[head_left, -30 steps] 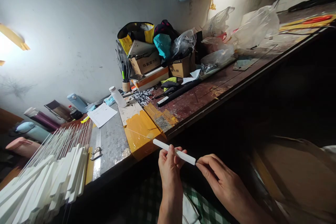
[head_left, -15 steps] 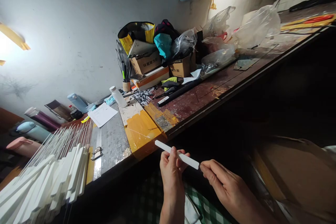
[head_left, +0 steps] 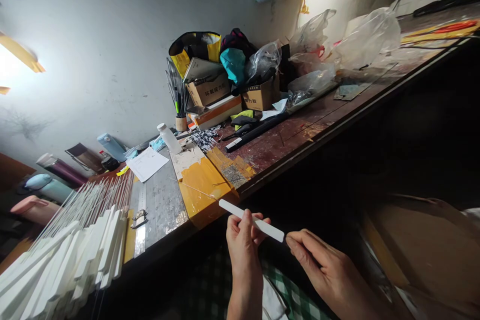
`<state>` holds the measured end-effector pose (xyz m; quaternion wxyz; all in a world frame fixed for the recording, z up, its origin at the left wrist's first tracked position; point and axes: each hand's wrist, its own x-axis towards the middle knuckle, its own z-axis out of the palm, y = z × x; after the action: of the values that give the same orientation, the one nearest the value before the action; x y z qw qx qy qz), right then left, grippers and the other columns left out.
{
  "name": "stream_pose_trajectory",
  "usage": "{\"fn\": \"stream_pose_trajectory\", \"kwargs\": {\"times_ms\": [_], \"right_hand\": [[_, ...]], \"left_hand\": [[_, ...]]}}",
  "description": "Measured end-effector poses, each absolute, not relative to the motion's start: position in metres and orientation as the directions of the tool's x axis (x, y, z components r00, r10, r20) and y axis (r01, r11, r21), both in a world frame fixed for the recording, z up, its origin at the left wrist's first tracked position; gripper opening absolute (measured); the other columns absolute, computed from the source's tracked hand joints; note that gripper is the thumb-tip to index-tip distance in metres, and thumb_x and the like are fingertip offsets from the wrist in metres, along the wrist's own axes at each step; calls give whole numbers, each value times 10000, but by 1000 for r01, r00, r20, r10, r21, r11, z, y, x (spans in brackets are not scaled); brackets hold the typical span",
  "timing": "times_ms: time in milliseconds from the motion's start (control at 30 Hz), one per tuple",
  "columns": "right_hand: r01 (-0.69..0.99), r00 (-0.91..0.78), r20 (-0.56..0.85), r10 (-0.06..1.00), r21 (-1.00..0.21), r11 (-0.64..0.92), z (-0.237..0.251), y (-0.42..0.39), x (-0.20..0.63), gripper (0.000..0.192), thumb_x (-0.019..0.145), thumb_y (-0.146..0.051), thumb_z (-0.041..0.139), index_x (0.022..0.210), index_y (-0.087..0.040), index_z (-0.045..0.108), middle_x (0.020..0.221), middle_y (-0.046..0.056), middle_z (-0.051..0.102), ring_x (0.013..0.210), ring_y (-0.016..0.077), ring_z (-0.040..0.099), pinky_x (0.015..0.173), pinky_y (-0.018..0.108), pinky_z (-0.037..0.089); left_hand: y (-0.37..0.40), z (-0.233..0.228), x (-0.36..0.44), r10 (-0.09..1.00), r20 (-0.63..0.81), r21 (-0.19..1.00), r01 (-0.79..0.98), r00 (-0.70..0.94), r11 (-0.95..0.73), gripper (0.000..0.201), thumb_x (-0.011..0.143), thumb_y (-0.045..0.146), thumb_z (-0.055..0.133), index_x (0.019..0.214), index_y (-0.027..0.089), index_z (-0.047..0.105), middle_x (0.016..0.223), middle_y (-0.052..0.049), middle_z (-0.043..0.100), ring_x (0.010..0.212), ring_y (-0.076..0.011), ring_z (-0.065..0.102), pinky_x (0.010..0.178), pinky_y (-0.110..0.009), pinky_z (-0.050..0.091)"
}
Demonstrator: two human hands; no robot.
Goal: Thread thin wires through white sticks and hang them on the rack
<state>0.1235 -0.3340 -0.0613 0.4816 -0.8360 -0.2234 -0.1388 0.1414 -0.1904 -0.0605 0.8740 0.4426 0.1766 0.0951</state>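
Note:
Just off the table's front edge, my left hand (head_left: 245,240) is closed round a slim white bar (head_left: 252,220), thumb on top. The bar slants, its far end up and to the left, and a thin rod or line seems to run on from that end over the tape. My right hand (head_left: 318,257) pinches with thumb and forefinger right by the bar's near end. What lies between those fingertips is too small to make out. To the left, many similar white bars (head_left: 92,255) with thin rods (head_left: 97,197) are laid together in a heap.
The tabletop carries a yellow-taped block (head_left: 204,195), a steel ruler (head_left: 140,230), a paper sheet (head_left: 147,164), a white bottle (head_left: 168,138) and a pile of small sticks (head_left: 204,137). Behind are cardboard boxes (head_left: 210,91) and plastic bags (head_left: 371,42). A cardboard box (head_left: 423,255) stands low right.
The white bar and my left hand have shifted very slightly to the left. My right hand keeps its pinch in almost the same spot.

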Motion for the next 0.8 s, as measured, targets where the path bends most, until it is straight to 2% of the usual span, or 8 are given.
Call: {"fn": "stream_pose_trajectory", "kwargs": {"times_ms": [133,267,633,800], "right_hand": [[524,846,500,185,-717,-459,-58,-332,125,125,970,-259,446,893,-261,545,751,-30,644,623,119,660,594,198,530],[531,839,516,175,-705,-469,-61,-332,127,161,976,-258,432,867,-262,551,744,-29,653,619,124,665,594,211,539],[486,873,428,232,-739,-466,-57,-334,123,199,976,-276,406,839,-265,550,729,-20,659,614,137,667,577,217,539],[481,877,398,270,-739,-472,-57,-336,123,264,974,-258,378,771,-260,548,645,-33,627,550,127,639,532,206,526]], "left_hand": [[-189,-62,146,303,-214,800,-12,929,600,276,851,365,681,834,134,530,800,-65,697,688,-166,700,662,-272,536],[-188,-67,147,299,-247,782,7,922,623,302,828,382,702,822,139,523,799,-69,697,714,-190,707,665,-291,545],[-189,-71,146,297,-274,782,32,914,623,339,773,398,752,817,137,540,781,-69,705,687,-190,705,624,-278,545],[-190,-72,142,289,-285,778,44,914,627,351,771,410,753,817,133,541,771,-70,712,675,-182,705,626,-268,541]]}}
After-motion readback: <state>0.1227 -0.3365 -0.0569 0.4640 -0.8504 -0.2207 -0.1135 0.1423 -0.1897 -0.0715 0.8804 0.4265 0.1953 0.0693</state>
